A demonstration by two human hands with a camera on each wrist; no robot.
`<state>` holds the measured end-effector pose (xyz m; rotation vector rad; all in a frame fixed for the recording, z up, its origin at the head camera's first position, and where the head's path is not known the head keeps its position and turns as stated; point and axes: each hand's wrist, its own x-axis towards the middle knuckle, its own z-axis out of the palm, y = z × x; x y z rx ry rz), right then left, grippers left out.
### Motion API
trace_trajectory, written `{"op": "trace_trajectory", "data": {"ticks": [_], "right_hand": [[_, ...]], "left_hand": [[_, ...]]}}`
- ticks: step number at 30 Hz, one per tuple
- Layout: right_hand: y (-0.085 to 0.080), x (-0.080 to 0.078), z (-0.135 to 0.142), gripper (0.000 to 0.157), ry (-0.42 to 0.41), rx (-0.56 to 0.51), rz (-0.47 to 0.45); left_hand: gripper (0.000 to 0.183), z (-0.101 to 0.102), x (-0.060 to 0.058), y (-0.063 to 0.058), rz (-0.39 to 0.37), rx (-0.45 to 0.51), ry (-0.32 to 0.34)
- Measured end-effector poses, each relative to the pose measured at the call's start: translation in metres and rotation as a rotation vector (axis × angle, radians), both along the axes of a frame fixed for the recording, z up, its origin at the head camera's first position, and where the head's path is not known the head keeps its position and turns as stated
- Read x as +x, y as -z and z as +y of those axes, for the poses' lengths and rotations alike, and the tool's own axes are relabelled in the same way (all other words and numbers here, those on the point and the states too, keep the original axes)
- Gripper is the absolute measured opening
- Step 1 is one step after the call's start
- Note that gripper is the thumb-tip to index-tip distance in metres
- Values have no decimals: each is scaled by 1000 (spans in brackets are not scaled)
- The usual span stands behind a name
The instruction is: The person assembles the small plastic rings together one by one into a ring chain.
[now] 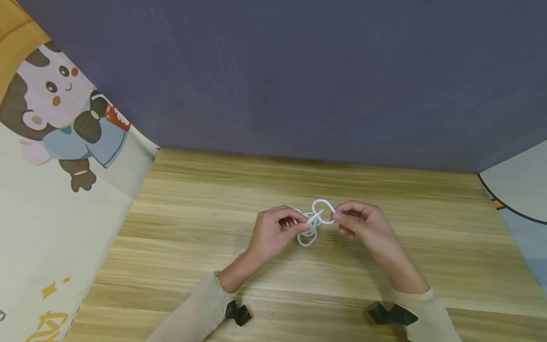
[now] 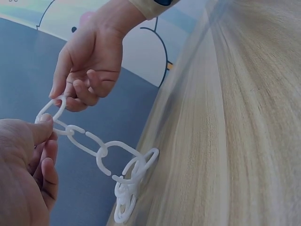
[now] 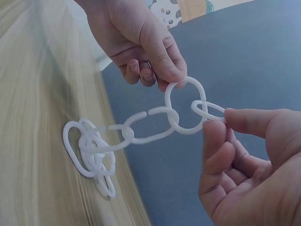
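My left hand (image 1: 275, 230) pinches a white plastic chain link (image 3: 168, 99) between thumb and forefinger. At the right, my right hand (image 1: 369, 225) pinches the neighbouring end link (image 1: 324, 201) by its outer end. Those two links pass through each other, one turned across the other. From the left hand's link hangs another open-gapped link (image 3: 150, 140), and the white chain (image 2: 101, 162) slopes down from there. Its lower links (image 2: 126, 190) lie bunched on the wooden table. Both hands are held over the table, close together, with their other fingers loosely curled.
The wood-grained table (image 1: 205, 280) runs back to a dark blue-grey partition (image 1: 299, 85). A pale panel with a cartoon figure (image 1: 68, 109) stands at the left, another pale panel (image 1: 523, 190) at the right. Black pieces (image 1: 238, 313) sit by the sleeves.
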<state>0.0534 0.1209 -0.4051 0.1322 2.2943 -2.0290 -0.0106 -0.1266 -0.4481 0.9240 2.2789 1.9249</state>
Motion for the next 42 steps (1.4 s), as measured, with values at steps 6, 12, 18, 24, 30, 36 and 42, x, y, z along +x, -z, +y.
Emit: {"op": "trace_trajectory", "data": {"ticks": [6,12,18,24,30,36,42], "right_hand": [[-1,-3,6,20,-26,40,-9],[-2,-6,11,9,0,16,2],[-4,-7,15,8,30,-33,33],[-8,-9,21,9,47,-44,46],[-13,-10,26,10,40,-53,44],[-21,-10,33,9,83,-78,59],[-27,-11,44,11,94,-107,93]], "left_hand": [[10,1,-1,-1,-21,22,-41],[9,4,-2,-3,-57,57,-73],[8,6,-3,-5,-76,53,-81],[7,8,-5,-6,-105,47,-42],[7,10,-7,-6,-117,-3,-16],[5,12,-12,-4,-111,-33,-29],[7,9,-24,1,-133,-66,-63]]}}
